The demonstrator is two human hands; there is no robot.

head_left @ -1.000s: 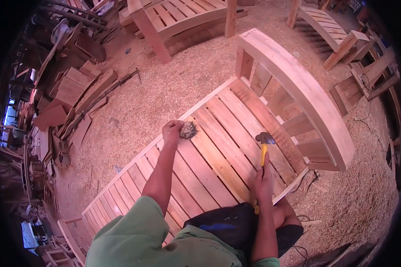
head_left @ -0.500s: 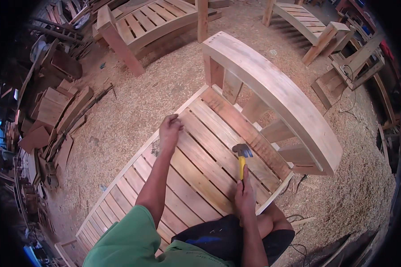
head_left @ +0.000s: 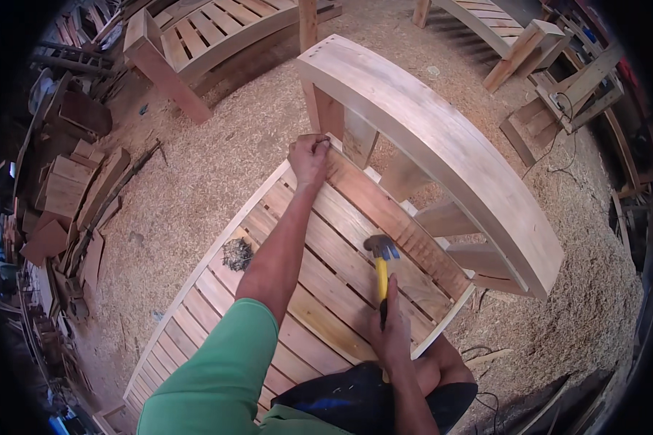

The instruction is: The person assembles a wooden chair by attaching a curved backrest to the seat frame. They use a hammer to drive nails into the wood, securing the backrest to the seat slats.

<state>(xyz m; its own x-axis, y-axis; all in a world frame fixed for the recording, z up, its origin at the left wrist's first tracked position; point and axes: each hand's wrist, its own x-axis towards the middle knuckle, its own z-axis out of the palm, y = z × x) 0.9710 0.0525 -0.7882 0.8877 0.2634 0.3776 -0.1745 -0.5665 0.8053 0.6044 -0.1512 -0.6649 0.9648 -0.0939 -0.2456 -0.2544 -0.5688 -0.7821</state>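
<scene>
My left hand (head_left: pixel 310 161) is closed in a pinch at the far corner of a slatted wooden bed base (head_left: pixel 345 217), beside the foot of the curved end panel (head_left: pixel 442 138). Whatever its fingers hold is too small to make out. My right hand (head_left: pixel 393 335) grips a claw hammer (head_left: pixel 382 270) by its yellow and black handle. The hammer's head hovers over the slats, or rests on them; I cannot tell which. On the slats left of my left forearm lies a small dark heap of what look like nails (head_left: pixel 237 254).
Wood shavings (head_left: pixel 218 167) cover the floor. Two more slatted wooden frames stand beyond, one at far left (head_left: pixel 225 29) and one at far right (head_left: pixel 486 18). Stacked offcuts (head_left: pixel 72 188) line the left side. A wooden stand with a cable (head_left: pixel 559 109) is at right.
My left hand has moved away from me and to the right, along the edge to the corner by the end panel. The heap now shows fully. The hammer has shifted slightly left.
</scene>
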